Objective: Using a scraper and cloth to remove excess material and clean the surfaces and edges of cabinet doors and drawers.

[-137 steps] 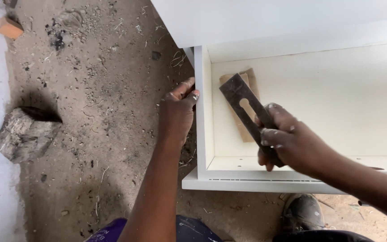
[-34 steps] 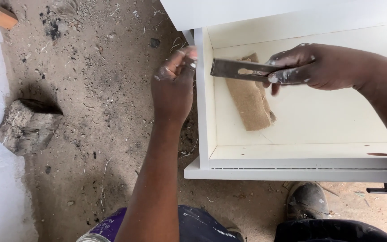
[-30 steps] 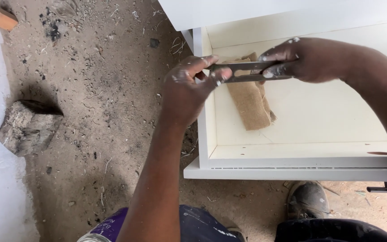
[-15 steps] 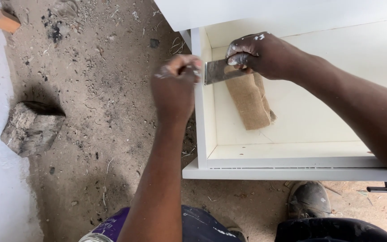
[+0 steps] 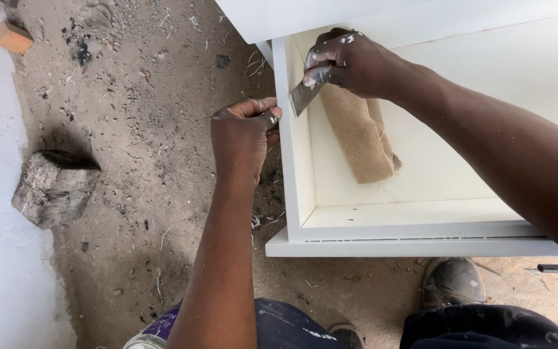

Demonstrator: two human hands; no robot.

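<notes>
My right hand (image 5: pixel 350 61) grips a flat metal scraper blade (image 5: pixel 305 97), with its tip pressed against the inner face of the left side wall of a white wooden drawer box (image 5: pixel 292 168). My left hand (image 5: pixel 243 139) rests against the outside of that same wall, fingers curled at its top edge, holding nothing that I can see. A folded sheet of brown sandpaper (image 5: pixel 360 139) lies on the drawer's bottom panel, just right of the blade and partly under my right hand.
The drawer sits on dirty sandy ground with wood shavings. A grey rock (image 5: pixel 53 187) lies at the left beside a white surface. A small orange block (image 5: pixel 11 37) is at the top left. My shoe (image 5: pixel 450 281) and knees show below the drawer's front.
My right hand has carried the scraper from over the drawer's middle to its left wall, and the blade now points down against that wall. My left hand let go of the blade's tip.
</notes>
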